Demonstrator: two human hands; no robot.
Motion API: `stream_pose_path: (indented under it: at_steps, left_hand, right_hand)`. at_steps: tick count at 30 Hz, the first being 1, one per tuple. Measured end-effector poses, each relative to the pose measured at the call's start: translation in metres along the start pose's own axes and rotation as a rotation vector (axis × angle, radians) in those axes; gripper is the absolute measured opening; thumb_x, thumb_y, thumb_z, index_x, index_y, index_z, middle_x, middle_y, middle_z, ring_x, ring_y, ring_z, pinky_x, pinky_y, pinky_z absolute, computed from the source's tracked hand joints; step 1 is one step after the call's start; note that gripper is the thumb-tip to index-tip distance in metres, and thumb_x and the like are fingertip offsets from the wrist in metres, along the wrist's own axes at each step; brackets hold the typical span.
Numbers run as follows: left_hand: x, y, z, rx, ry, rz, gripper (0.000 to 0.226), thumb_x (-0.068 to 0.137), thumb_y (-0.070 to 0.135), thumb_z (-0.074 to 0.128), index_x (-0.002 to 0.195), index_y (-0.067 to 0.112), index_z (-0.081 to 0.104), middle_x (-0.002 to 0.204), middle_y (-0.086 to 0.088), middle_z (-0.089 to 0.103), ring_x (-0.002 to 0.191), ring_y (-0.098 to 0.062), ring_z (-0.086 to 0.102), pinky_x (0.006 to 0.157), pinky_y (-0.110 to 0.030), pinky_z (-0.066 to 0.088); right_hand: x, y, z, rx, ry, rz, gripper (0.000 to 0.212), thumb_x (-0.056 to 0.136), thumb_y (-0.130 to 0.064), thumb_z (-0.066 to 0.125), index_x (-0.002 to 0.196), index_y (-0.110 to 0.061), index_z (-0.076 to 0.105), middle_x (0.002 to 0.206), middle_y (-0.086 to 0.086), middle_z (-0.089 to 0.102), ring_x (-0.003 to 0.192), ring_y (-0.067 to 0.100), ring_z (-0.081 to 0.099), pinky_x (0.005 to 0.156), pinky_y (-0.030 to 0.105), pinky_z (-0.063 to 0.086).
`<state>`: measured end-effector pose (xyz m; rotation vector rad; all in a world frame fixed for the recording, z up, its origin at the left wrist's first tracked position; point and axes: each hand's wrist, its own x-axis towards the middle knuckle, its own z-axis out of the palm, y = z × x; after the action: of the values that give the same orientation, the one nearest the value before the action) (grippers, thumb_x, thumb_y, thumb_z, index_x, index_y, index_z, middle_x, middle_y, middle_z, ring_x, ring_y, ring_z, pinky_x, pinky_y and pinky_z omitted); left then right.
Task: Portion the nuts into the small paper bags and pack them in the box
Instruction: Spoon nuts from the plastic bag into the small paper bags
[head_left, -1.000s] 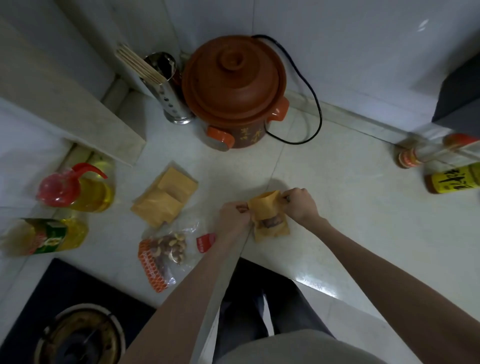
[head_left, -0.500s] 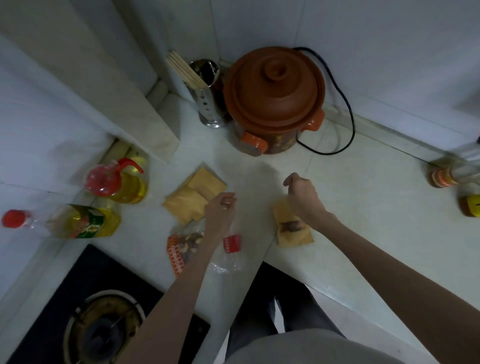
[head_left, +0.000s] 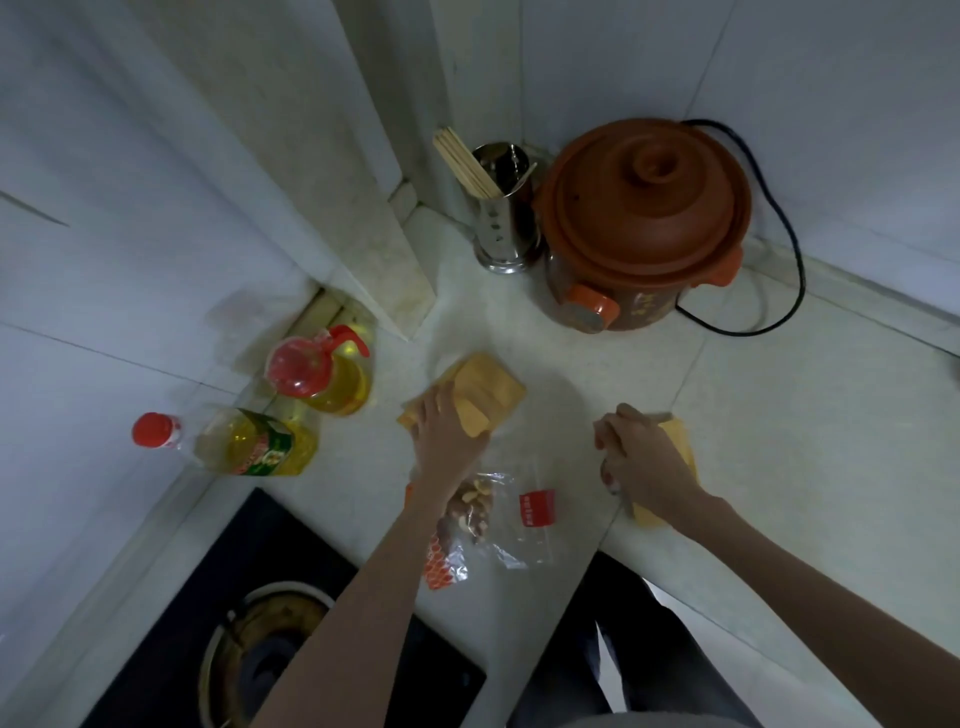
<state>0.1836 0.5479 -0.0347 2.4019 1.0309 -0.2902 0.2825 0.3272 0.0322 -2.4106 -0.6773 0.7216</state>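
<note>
Nuts (head_left: 470, 506): inside a clear plastic bag (head_left: 498, 525) with orange print, lying on the table (head_left: 779, 415) at lower centre of the frame, partly under the left forearm.
Paper bags (head_left: 488, 395): small tan stack, flat on the table, centre of the frame, just above the nut bag.
Left hand (head_left: 447, 436): on the stack's lower left part, grip pinching one bag's edge; blurred, so finger detail is unclear.
Filled bag (head_left: 678, 441): tan, flat on the table right of centre, mostly hidden by the right hand.
Right hand (head_left: 644, 460): resting on the filled bag, fingers curled; cannot tell whether the grip is clamped on the paper.
Clay cooker (head_left: 644, 228): brown, lidded, upper right of centre, black cord behind.
Chopstick holder (head_left: 501, 218): steel, just left of the cooker.
Oil bottles (head_left: 322, 371): two, at left of the frame.
Stove (head_left: 260, 654): lower left.
</note>
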Motion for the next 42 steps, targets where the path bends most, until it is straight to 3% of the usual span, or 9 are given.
stream_pose_path:
  at_steps: [6,10,14,19,23,29,32,36,42]
  left_hand:
    - [0.007,0.002,0.008,0.087,-0.147,0.001,0.098,0.078,0.046,0.073,0.152,0.016,0.018,0.155,-0.009,0.025,0.142,-0.03,0.026,0.107,-0.05,0.035]
    - [0.008,0.003,0.013,0.072,-0.075,0.07,0.073,0.083,0.039,0.067,0.144,0.015,0.036,0.143,-0.009,0.043,0.134,-0.031,0.038,0.106,-0.043,0.038]
    - [0.014,0.004,-0.002,-0.045,-0.054,0.11,0.031,0.089,0.028,0.057,0.117,0.015,0.056,0.098,-0.006,0.065,0.092,-0.027,0.064,0.078,-0.04,0.054]
    - [0.007,0.006,-0.025,-0.333,0.114,0.072,0.027,0.096,0.002,0.045,0.119,0.004,0.059,0.079,0.0,0.062,0.07,-0.019,0.062,0.055,-0.016,0.044]
    - [-0.014,0.032,-0.053,-0.675,0.179,0.046,0.027,0.092,0.011,0.062,0.118,0.012,0.054,0.098,-0.007,0.064,0.086,-0.024,0.066,0.069,-0.044,0.06]
    - [-0.06,0.062,-0.105,-0.954,0.166,0.222,0.032,0.085,0.015,0.07,0.101,0.041,0.06,0.098,0.007,0.068,0.084,-0.011,0.067,0.051,-0.022,0.054]
    - [-0.078,0.075,-0.129,-0.879,0.165,0.337,0.031,0.085,0.02,0.068,0.094,0.048,0.061,0.087,0.014,0.069,0.078,-0.007,0.066,0.058,-0.024,0.05]
    - [-0.101,0.098,-0.16,-0.824,0.086,0.483,0.031,0.091,0.021,0.062,0.105,0.047,0.052,0.098,0.025,0.063,0.09,0.005,0.062,0.074,-0.016,0.05]
    - [-0.133,0.126,-0.196,-0.965,-0.098,0.579,0.028,0.089,0.034,0.062,0.116,0.038,0.055,0.107,-0.004,0.067,0.096,-0.015,0.069,0.077,-0.034,0.06]
  right_hand:
    - [-0.013,0.012,-0.006,0.046,0.099,0.03,0.026,0.097,-0.011,0.044,0.076,-0.013,0.059,0.082,-0.001,0.051,0.065,0.011,0.054,0.059,0.017,0.038]
    - [-0.024,0.02,-0.009,0.074,0.169,0.037,0.026,0.097,-0.013,0.047,0.078,-0.008,0.064,0.081,-0.002,0.051,0.072,0.016,0.05,0.066,0.022,0.03]
    - [-0.037,0.023,-0.018,0.105,0.208,0.044,0.029,0.097,-0.01,0.045,0.075,-0.003,0.064,0.084,0.006,0.053,0.075,0.023,0.052,0.067,0.028,0.034]
    - [-0.045,0.007,-0.034,0.192,0.242,0.026,0.034,0.099,-0.012,0.043,0.068,-0.003,0.057,0.079,0.003,0.047,0.061,0.017,0.054,0.054,0.013,0.037]
    - [-0.046,-0.02,-0.05,0.206,0.195,-0.036,0.037,0.1,-0.023,0.039,0.066,-0.01,0.046,0.055,0.003,0.053,0.044,0.013,0.053,0.047,0.027,0.043]
    - [-0.051,-0.08,-0.074,0.07,0.17,-0.313,0.028,0.096,-0.003,0.041,0.076,-0.022,0.047,0.06,-0.013,0.044,0.056,0.002,0.045,0.056,0.014,0.035]
    - [-0.055,-0.112,-0.091,-0.001,0.212,-0.508,0.014,0.096,-0.01,0.045,0.089,-0.016,0.055,0.065,-0.018,0.048,0.06,-0.003,0.048,0.056,0.011,0.034]
    - [-0.055,-0.135,-0.105,-0.151,0.263,-0.608,0.004,0.09,-0.016,0.052,0.093,-0.015,0.053,0.072,-0.005,0.056,0.066,0.02,0.057,0.055,0.028,0.037]
    - [-0.063,-0.146,-0.122,-0.059,0.308,-0.542,0.015,0.09,-0.026,0.052,0.085,-0.015,0.043,0.066,-0.001,0.053,0.059,0.023,0.053,0.053,0.037,0.042]
